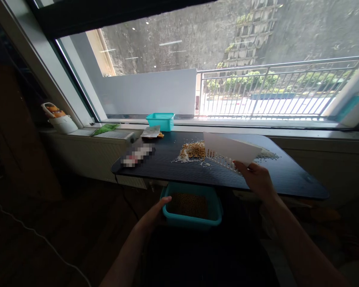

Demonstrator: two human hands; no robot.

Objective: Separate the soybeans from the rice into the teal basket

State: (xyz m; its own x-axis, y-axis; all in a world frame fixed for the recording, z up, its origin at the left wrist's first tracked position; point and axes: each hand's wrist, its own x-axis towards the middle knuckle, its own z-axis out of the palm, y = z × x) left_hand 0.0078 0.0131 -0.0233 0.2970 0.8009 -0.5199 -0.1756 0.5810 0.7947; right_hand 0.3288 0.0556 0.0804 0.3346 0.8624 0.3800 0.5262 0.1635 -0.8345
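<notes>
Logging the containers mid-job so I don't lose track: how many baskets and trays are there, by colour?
Teal basket: 2, one gripped at its rim by the left hand below the table, one at the table's far edge.
White slotted tray: 1, in the right hand.
Total: 3
</notes>
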